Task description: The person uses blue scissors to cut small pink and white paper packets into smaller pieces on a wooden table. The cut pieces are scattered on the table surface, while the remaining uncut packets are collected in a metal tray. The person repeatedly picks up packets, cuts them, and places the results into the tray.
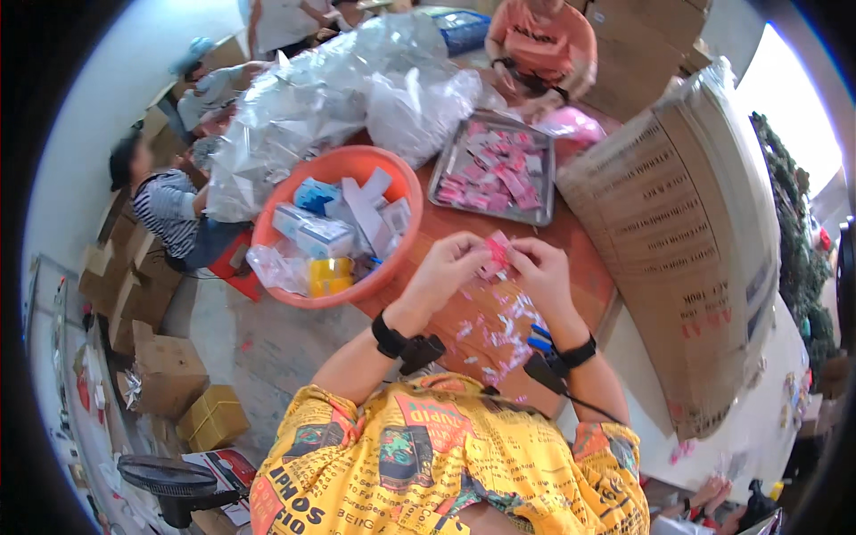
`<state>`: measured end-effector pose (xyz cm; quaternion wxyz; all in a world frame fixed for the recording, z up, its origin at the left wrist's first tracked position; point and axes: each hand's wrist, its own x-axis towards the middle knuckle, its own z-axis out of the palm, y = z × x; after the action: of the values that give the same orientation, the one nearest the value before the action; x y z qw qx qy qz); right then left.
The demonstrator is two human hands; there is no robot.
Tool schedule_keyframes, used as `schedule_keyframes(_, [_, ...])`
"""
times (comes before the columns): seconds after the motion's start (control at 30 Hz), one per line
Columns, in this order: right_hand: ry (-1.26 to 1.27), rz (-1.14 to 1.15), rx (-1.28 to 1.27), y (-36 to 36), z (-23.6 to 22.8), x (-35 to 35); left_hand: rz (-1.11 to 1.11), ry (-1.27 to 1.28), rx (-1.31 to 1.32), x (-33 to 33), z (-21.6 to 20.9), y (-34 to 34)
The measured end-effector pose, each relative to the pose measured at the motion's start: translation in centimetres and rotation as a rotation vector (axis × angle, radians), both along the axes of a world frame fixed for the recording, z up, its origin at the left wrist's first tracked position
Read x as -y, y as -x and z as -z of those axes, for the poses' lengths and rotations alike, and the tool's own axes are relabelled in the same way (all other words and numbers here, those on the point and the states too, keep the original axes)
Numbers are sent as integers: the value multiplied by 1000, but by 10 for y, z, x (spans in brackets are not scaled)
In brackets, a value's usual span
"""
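Above the red-brown tabletop [428, 250], my left hand [448, 270] and my right hand [546, 275] meet with fingers pinched around one small pink piece [496, 251]. It looks like a little pink card or packet with a brighter pink mark; its exact kind is too small to tell. Below my hands, many tiny pink and white scraps [499, 334] lie scattered on the table. Just beyond my hands stands a metal tray [546, 212] heaped with similar pink pieces [499, 165]. Both my wrists wear black bands.
Left of my hands stands an orange tub [406, 254] holding boxes, white card and yellow tape rolls [331, 276]. Clear plastic bags [303, 107] cover the far left. A large cardboard sheet [678, 232] leans along the right. A person in an orange shirt [544, 40] works opposite; others sit leftward.
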<state>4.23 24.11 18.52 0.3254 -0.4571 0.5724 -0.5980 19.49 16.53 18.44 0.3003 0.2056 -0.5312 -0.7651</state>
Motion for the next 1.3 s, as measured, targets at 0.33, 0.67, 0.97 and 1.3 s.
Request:
schedule_keyframes(0.33, [56,-51,23,-5,-5,9,-41,182,85,8,6,-7])
schedule_keyframes(0.67, [-24,-63,89,-2,-2,9,-23,165,151,7,-13,-12])
schedule_keyframes(0.97, [-95,-200,186,0,0,7,19,224,236,19,3,-18])
schedule_keyframes(1.3, [75,5,332,-11,1,6,33,-33,71,-1,3,-4])
